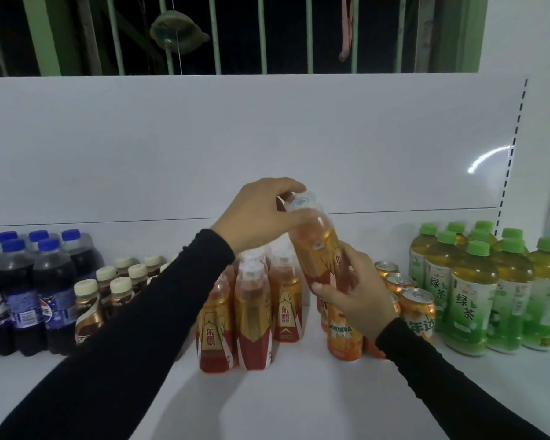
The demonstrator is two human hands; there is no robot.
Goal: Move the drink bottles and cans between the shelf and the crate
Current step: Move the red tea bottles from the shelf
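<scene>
Nearest: my two black sleeves (pixel 134 338), reaching in from the lower corners over the white shelf (pixel 283 395).

My right hand (pixel 353 293): fingers and thumb wrapped round the lower body of a red-and-gold drink bottle (pixel 318 249), grasping it.

My left hand (pixel 261 214): fingertips curled over the clear cap end of the same bottle, gripping it from above.

Held bottle: off the shelf, tilted, cap leaning up and to the left, base down toward my right palm, above the gap between the standing red-and-gold bottles and the cans.

Front centre, on the shelf: cluster of red-and-gold bottles (pixel 251 315), upright, touching one another.

Just right of them: orange cans (pixel 345 335), upright, partly hidden behind my right wrist.

Far right: green tea bottles (pixel 473 296) with green caps, upright, packed close.

Left of centre: small brown bottles (pixel 89 309) with cream caps, in rows, partly covered by my left sleeve.

Far left: dark cola bottles (pixel 54 296) with blue caps, upright.

Behind all: white back panel (pixel 235 138) of the shelf unit, then green window bars (pixel 213 33) against darkness.
</scene>
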